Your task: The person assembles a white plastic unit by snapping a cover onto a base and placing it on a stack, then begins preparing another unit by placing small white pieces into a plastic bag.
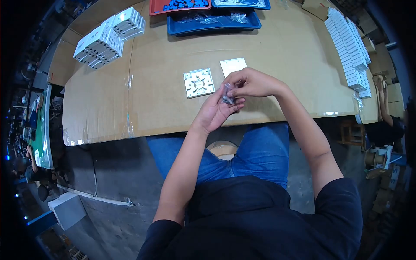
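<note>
Palm up, my left hand (215, 111) has its fingers curled under a small clear plastic bag (228, 94) with dark little pieces inside. My right hand (252, 83) pinches the upper part of the same bag from the right. Just left of the hands, a white square tray (199, 82) with moulded clips lies flat on the cardboard. Behind my right hand lies a plain white square cover (233, 66), its near part hidden by the fingers.
Stacked white boxes (100, 43) stand at the back left, and long rows of white units (348, 51) at the right. At the back are a red tray (157, 9) of blue parts and a blue tray (214, 30) of small bags. Other people's arms show at both sides.
</note>
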`<state>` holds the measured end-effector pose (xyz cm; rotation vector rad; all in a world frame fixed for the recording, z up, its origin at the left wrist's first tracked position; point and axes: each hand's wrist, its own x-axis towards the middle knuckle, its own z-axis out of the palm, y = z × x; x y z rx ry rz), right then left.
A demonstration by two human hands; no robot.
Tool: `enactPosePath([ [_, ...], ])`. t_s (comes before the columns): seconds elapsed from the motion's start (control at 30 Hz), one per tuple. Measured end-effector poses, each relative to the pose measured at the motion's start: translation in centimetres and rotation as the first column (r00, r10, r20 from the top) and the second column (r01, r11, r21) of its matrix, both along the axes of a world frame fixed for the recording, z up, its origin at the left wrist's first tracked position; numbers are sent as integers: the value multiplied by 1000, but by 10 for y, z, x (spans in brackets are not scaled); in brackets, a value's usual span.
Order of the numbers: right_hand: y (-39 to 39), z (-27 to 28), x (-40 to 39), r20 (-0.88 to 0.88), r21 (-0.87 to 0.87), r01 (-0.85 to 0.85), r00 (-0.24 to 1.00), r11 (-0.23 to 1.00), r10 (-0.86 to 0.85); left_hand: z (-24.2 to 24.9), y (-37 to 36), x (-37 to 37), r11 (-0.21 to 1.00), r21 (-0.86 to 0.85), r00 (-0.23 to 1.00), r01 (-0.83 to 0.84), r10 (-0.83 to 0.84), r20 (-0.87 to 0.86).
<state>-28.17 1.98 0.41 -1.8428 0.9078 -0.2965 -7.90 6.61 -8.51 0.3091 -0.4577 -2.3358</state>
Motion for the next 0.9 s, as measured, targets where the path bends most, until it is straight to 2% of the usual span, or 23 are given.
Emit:
enactPosePath([
  [0.1,5,4,4,18,78,-34,999,996,33,-2,2,1,1000,6,1000,-10,10,-3],
  [0.23,1,8,2,68,48,29,997,998,-32,2,3,2,999,51,1000,-15,16,-27],
  [0.3,-1,13,0,77,167,75,993,983,-89,0,2,0,999,21,1000,-26,25,4],
  [0.4,3,10,5,93,54,24,995,998,-29,-17,2,1,999,-10,999,-37,37,-17],
  [0.47,7,12,9,71,122,-25,997,992,16,-9,4,1,994,-102,996,-37,45,77],
  [0.53,4,7,8,61,64,-125,991,990,122,1,5,1,991,-131,988,-42,61,142],
  [0.57,3,12,7,56,52,-118,992,992,115,3,5,0,989,-143,989,-36,55,138],
  [0.63,2,25,6,5,165,-120,993,979,121,4,7,-2,989,-129,985,-66,85,149],
  [0.67,2,30,4,1,157,-115,993,981,116,5,9,-4,989,-137,986,-62,82,146],
  [0.73,3,37,3,39,51,-79,996,996,77,7,13,-8,955,-210,949,-211,252,188],
  [0.77,2,39,3,27,51,-69,997,996,68,5,15,-7,933,-291,918,-212,292,268],
  [0.8,3,43,3,25,47,-66,998,997,65,2,18,-5,932,-295,919,-210,291,265],
  [0.87,5,53,4,15,-43,-116,993,992,116,1,20,-2,903,-392,823,-175,353,445],
  [0.9,4,57,4,13,-38,-132,991,991,132,2,18,-3,903,-395,839,-169,342,424],
])
